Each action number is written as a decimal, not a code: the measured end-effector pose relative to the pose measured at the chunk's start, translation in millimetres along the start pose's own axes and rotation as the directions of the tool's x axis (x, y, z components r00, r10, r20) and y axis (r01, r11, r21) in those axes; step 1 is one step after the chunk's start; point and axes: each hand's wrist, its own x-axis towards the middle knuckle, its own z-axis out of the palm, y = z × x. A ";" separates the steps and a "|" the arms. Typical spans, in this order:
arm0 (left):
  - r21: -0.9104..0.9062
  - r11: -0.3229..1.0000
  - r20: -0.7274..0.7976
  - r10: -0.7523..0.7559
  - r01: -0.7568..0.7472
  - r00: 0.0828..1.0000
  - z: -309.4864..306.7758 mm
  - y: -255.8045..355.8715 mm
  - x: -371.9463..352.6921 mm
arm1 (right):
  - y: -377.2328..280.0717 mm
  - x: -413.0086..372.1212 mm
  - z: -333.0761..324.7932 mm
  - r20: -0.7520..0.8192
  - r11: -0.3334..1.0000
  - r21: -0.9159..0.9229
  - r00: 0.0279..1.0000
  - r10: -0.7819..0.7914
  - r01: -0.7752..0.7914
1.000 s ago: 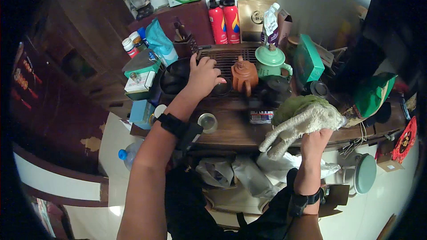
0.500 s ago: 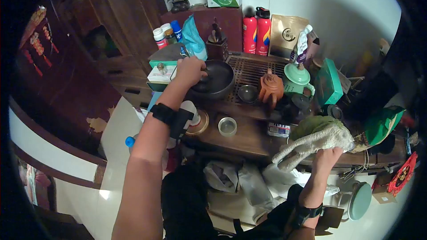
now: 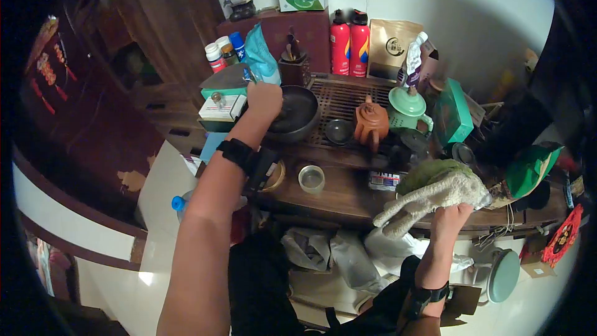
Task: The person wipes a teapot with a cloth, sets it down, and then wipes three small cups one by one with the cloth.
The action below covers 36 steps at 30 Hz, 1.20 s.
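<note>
My left hand is closed at the left rim of the dark round bowl; whatever its fingers hold is hidden. Beside it lie a white box and a blue plastic bag. On the right, my right hand grips a bunched whitish cloth, whose loose end hangs to the left over the table's front edge. Behind the cloth is a green rounded thing, partly covered. A small dark cup and a brown clay teapot stand on the slatted tea tray.
A green lidded mug, a green box and two red canisters stand at the back. In front are a glass cup and a small printed packet. Below the table are plastic bags and a stool.
The view has shifted slightly, so most things sit a little further left. My left forearm now covers the white object that showed beside it. My right hand still grips the cloth.
</note>
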 end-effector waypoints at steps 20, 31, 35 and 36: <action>-0.379 0.890 -0.432 0.070 -0.252 0.899 -9.6 -13.7 -8.4 | -4.0 -0.9 -1.0 0.027 0.999 -0.049 1.000 0.005 -0.004; -0.568 0.536 -0.741 -0.003 -0.624 0.672 -112.3 69.8 -150.2 | -22.7 -17.0 39.2 0.584 0.415 0.558 0.696 0.418 -0.718; -0.849 0.289 -0.462 0.003 -0.443 0.887 -118.8 114.5 -191.8 | -29.3 -21.5 52.4 0.642 0.428 0.460 0.624 0.445 -0.778; -0.813 0.310 -0.516 0.010 -0.493 0.857 -112.1 120.9 -194.8 | -14.9 -25.2 51.7 0.550 0.363 0.511 0.622 0.558 -0.779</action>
